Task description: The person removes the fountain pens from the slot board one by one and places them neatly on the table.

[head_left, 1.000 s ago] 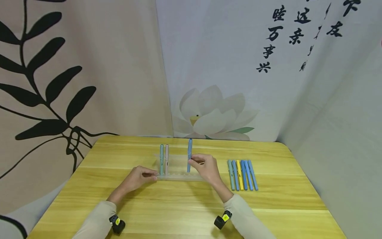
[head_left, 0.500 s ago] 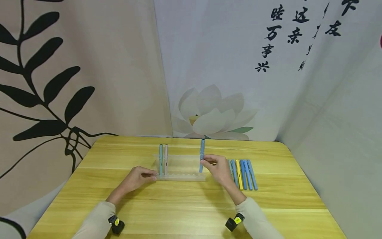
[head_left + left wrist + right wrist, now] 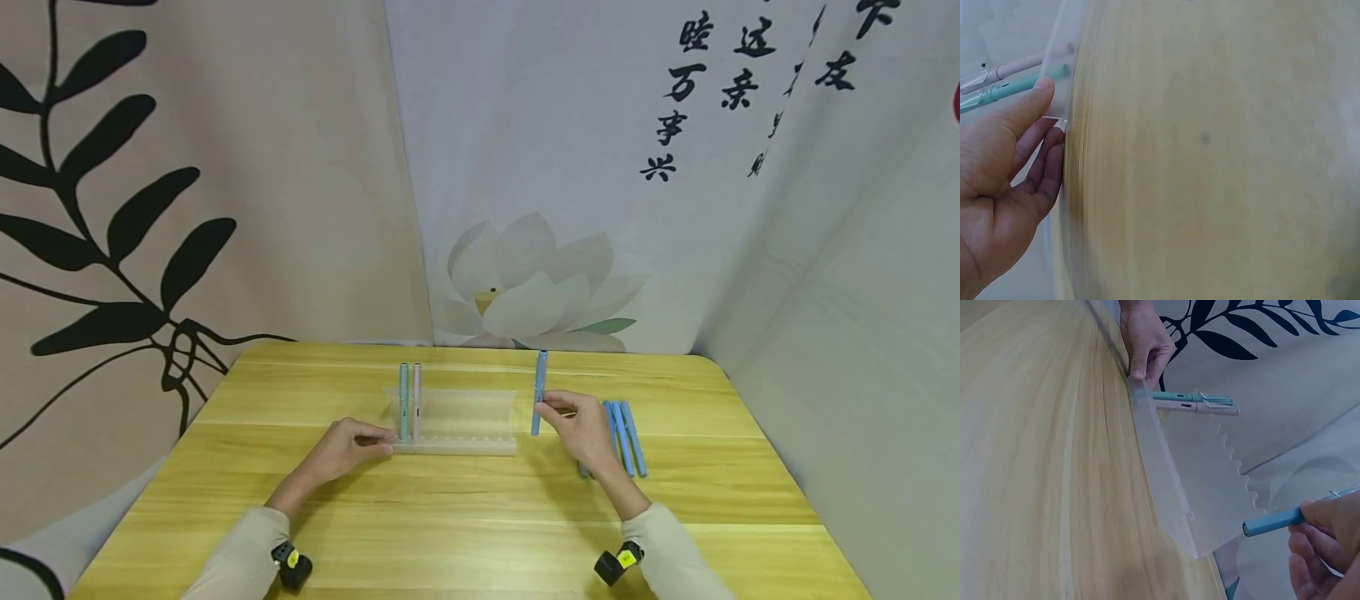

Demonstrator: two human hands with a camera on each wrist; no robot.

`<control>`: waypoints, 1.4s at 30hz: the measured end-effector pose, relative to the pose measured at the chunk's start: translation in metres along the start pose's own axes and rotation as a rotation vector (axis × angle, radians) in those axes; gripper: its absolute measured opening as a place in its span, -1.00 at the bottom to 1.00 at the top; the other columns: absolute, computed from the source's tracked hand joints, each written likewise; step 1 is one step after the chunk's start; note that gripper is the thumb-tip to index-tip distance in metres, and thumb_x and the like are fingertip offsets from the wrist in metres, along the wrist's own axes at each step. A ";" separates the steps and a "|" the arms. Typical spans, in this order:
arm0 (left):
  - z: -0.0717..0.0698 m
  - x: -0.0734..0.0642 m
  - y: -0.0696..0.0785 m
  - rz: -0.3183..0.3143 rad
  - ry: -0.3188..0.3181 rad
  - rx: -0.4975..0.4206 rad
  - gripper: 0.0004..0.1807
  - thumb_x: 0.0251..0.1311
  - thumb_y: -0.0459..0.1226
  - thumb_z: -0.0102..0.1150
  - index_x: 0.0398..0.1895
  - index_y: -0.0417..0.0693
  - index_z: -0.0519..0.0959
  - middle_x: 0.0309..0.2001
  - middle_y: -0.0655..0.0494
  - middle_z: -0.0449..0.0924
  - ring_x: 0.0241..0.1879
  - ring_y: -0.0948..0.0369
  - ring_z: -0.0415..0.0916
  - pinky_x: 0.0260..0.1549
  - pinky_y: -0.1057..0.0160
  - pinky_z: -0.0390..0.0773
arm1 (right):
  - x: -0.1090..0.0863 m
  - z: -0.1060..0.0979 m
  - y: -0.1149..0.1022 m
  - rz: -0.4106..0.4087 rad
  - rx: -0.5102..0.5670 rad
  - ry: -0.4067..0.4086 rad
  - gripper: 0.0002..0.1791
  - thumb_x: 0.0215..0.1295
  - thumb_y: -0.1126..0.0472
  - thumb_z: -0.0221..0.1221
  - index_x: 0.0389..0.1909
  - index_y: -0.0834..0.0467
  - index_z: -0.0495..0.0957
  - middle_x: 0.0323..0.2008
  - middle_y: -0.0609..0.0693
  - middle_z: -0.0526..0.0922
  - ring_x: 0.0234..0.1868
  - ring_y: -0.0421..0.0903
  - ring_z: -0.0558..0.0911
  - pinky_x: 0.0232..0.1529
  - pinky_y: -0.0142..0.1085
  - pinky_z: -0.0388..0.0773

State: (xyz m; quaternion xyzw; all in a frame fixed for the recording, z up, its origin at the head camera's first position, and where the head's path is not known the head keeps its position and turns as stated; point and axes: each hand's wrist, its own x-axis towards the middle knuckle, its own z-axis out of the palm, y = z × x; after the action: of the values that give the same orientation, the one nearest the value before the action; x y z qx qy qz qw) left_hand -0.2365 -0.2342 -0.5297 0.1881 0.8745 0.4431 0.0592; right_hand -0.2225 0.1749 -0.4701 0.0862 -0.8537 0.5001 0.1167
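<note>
In the head view my left hand pinches the left end of a frosted clear pen stand, thumb over its front edge and fingers behind, as the left wrist view shows. A teal pen and a pale pink pen stand upright side by side in the stand's left part. My right hand holds a blue pen nearly upright between thumb and fingers, just beyond the stand's right end. Seen from the right wrist, the held pen's bare end points toward the stand's notched back panel.
Right of the stand, several blue pens lie on the wooden table; my right hand and forearm cover the rest of that row. Behind the table's far edge hangs a printed curtain with a lotus and dark lettering.
My right hand has carried the blue pen rightward, from above the stand's middle to beyond its right end, and now covers part of the pen row. The left hand stays at the stand.
</note>
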 end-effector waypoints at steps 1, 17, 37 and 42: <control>0.000 0.000 0.000 0.001 0.000 0.004 -0.69 0.29 -0.18 0.39 0.01 -0.12 0.76 -0.04 -0.04 0.76 -0.11 0.16 0.68 -0.18 0.33 0.65 | 0.000 -0.002 0.002 0.007 -0.005 0.002 -0.72 0.31 0.19 0.39 -0.03 0.23 0.75 -0.20 0.07 0.81 -0.16 -0.01 0.74 -0.08 -0.19 0.69; 0.001 0.001 0.001 -0.011 0.000 0.008 -0.71 0.29 -0.19 0.39 0.01 -0.10 0.76 -0.04 -0.04 0.76 -0.12 0.18 0.67 -0.19 0.33 0.64 | -0.007 -0.048 0.021 0.016 -0.105 0.034 -0.67 0.35 0.12 0.36 0.01 0.23 0.73 -0.18 0.07 0.80 -0.16 0.00 0.74 -0.14 -0.28 0.68; 0.000 0.000 0.003 -0.001 -0.002 -0.001 -0.71 0.29 -0.19 0.38 0.01 -0.12 0.76 -0.04 -0.04 0.76 -0.14 0.19 0.67 -0.20 0.33 0.65 | -0.017 -0.105 0.051 0.119 -0.269 0.080 -0.62 0.40 0.03 0.32 0.05 0.22 0.73 -0.16 0.11 0.80 -0.14 0.06 0.76 -0.23 -0.34 0.65; 0.000 -0.001 0.004 -0.001 -0.009 -0.007 -0.70 0.30 -0.21 0.38 0.02 -0.15 0.75 -0.05 -0.05 0.77 -0.15 0.20 0.67 -0.21 0.33 0.64 | -0.021 -0.114 0.059 0.134 -0.290 0.085 -0.62 0.40 0.03 0.32 0.04 0.23 0.73 -0.16 0.12 0.80 -0.16 0.04 0.77 -0.25 -0.36 0.65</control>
State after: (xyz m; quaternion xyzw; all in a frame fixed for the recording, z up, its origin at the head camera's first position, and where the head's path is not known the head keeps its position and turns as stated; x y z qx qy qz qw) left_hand -0.2348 -0.2326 -0.5266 0.1894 0.8727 0.4455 0.0638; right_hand -0.2048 0.3039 -0.4709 -0.0098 -0.9151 0.3814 0.1304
